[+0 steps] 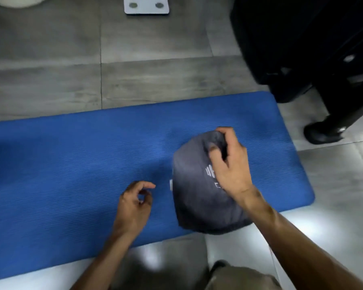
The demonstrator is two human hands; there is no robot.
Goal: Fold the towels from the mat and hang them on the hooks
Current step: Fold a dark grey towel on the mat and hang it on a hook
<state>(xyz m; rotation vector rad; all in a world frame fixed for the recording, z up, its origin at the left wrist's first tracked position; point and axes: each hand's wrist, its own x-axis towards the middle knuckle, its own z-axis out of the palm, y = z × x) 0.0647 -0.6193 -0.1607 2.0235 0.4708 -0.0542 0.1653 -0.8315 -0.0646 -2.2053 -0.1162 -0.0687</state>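
Here right hand (231,164) grips towel (199,197) (perhaps folded) on mat (71,164).

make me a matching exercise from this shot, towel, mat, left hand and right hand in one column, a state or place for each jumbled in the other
Column one:
1. grey towel
2. blue mat
3. left hand
4. right hand

Column two:
A. lies flat on the tiled floor
B. grips the far end of the cloth
C. folded into a bundle, on the mat's near right part
D. fingers loosely curled, holding nothing

Pairs: 1-C, 2-A, 3-D, 4-B
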